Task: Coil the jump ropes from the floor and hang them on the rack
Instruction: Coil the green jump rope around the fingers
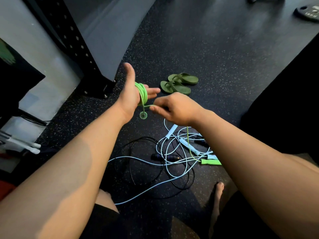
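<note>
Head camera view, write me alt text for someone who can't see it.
A person's left hand has a bright green jump rope coiled around its palm while the right hand pinches the free strand. Below, pale blue ropes and thin black ropes lie tangled on dark speckled rubber floor, near green rubber sandals.

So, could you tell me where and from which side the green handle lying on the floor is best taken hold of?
Grip the green handle around its middle, from above: it lies flat on the floor with its long sides exposed. Its rope end, at the left, runs into the pale blue ropes, so stay clear of that end.
</note>
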Tool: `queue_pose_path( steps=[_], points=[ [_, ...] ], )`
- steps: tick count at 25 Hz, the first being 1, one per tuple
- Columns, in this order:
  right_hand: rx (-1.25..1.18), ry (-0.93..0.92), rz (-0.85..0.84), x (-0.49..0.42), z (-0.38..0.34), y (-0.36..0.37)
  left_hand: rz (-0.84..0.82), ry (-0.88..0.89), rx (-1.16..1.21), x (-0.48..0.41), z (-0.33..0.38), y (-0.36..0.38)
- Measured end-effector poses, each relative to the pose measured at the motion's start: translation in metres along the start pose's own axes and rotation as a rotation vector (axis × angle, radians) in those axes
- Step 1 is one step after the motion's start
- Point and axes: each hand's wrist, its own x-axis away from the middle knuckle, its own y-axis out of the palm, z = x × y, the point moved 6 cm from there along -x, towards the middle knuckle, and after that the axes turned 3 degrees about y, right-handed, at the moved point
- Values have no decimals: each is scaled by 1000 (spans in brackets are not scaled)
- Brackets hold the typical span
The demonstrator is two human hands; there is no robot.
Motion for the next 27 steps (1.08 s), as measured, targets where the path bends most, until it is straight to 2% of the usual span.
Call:
queue_pose_path(
  steps=[2,4,8,13,20,23,27],
  points=[
    [13,-14,132,1,-1,-11,-161,-31,-108,7,-2,14],
    [9,41,195,2,3,-18,-315,-52,-165,15,-1,25],
    [-19,76,286,5,10,-30,-438,-107,-210,25,0,33],
    [-63,89,291,6,11,-34,-449,-155,-179,34,7,37],
    [-143,230,165,1,26,-19,-551,-219,-76,46,9,42],
    [-249,250,152,-6,28,-15,-498,-195,115,44,19,35],
    [-366,431,18,-6,46,4,-354,-97,506,34,32,23]
  ],
)
